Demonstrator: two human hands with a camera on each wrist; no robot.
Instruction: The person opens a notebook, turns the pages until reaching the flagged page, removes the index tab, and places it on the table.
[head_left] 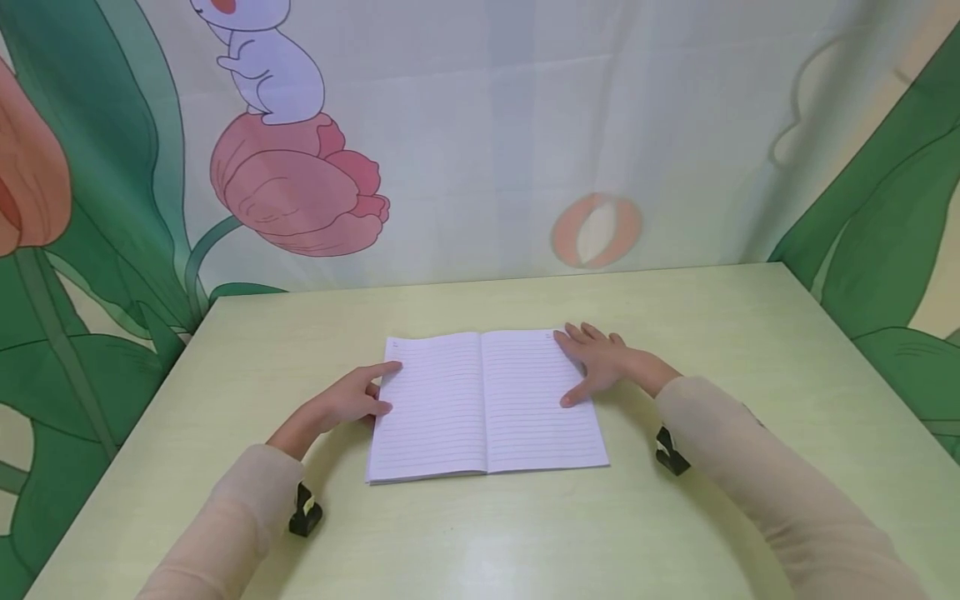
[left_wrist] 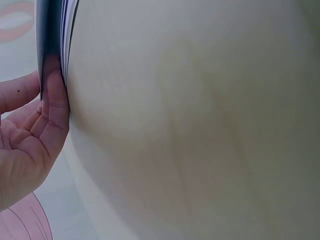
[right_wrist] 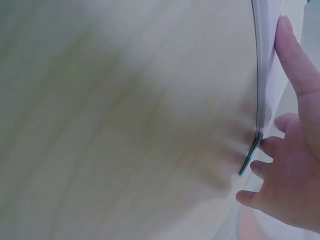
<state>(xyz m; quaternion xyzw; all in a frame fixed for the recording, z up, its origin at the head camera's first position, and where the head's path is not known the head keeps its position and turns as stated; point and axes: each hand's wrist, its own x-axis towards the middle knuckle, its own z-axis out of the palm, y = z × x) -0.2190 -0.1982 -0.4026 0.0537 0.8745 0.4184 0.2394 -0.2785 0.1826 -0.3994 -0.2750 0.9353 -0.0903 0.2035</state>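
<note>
An open notebook (head_left: pixel 442 417) with lined white pages lies on the table, its center fold running toward the person. At its left edge, the left hand (head_left: pixel 351 396) pinches the paper. The left wrist view shows that hand's fingers (left_wrist: pixel 54 107) tucked in behind a lifted leaf, against the stack of pages (left_wrist: pixel 65 35). Over on the right page, the right hand (head_left: pixel 600 362) rests with spread fingers near the upper corner and its thumb lower down on the paper. In the right wrist view, a dark teal cover edge (right_wrist: pixel 249 157) shows beside that hand's fingertips.
A pale wood-grain table (head_left: pixel 480 533) carries the notebook. Behind it hangs a curtain (head_left: pixel 480 167) printed with flowers, leaves and a white animal. A small black device (head_left: pixel 305 510) sits under the left sleeve, and another black device (head_left: pixel 672 452) under the right.
</note>
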